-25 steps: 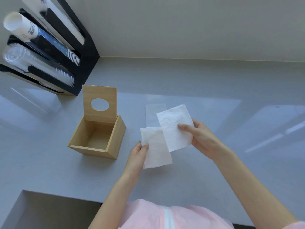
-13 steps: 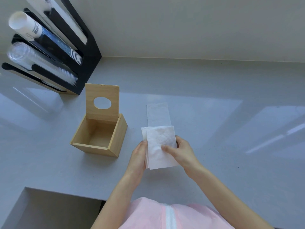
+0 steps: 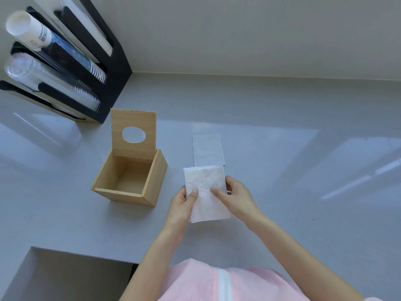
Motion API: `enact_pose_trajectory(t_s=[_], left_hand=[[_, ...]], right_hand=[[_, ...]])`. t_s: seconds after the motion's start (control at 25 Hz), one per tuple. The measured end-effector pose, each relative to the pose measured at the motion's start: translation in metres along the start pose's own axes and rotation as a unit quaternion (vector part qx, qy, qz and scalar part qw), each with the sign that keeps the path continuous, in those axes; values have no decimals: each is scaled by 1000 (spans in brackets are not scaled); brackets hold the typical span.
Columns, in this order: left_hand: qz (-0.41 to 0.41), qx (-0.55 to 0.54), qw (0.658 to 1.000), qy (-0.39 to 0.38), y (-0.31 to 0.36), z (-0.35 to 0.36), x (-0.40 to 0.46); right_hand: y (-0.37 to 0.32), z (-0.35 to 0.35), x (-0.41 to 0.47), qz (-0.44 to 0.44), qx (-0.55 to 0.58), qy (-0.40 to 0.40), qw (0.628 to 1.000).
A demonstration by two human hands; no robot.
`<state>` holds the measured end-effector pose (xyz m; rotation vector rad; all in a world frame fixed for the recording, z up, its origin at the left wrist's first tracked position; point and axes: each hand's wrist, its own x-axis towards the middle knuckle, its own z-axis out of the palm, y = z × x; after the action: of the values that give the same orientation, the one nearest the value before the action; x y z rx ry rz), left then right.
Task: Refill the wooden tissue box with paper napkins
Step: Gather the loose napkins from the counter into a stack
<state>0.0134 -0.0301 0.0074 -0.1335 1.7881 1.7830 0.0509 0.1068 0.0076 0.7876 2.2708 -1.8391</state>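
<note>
The wooden tissue box [image 3: 152, 183] stands on the grey counter, left of my hands. It is empty inside, and its lid [image 3: 133, 122] with an oval hole is tilted up at the back. Both hands hold a small stack of white paper napkins [image 3: 206, 205] just above the counter, to the right of the box. My left hand [image 3: 181, 205] grips the stack's left edge with the thumb on top. My right hand [image 3: 235, 196] holds its right side, fingers pressing the top napkin. One more napkin [image 3: 207, 149] lies flat on the counter behind the stack.
A black cup dispenser [image 3: 73, 61] with paper and clear plastic cups leans at the far left by the wall. The counter [image 3: 293, 148] has a cut-out recess [image 3: 71, 276] at the front left. A pink garment [image 3: 217, 281] shows at the bottom.
The two napkins held apart a second ago are now laid together in one stack. My right hand came left and down onto it; my left thumb shifted on top.
</note>
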Motion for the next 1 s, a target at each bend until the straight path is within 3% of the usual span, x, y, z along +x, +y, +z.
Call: enact_pose_trajectory(t_s=[0.2, 0.4, 0.68, 1.0], left_hand=[[-5, -8, 1000, 21, 5, -7, 6], [-18, -15, 999, 36, 7, -11, 7], [-25, -18, 999, 35, 13, -14, 9], [-19, -23, 999, 28, 17, -14, 12]], right_hand=[[-9, -26, 22, 22, 23, 13, 999], [-18, -32, 57, -24, -203, 101, 974], [-26, 0, 92, 7, -375, 150, 915], [-18, 4, 91, -7, -376, 163, 912]])
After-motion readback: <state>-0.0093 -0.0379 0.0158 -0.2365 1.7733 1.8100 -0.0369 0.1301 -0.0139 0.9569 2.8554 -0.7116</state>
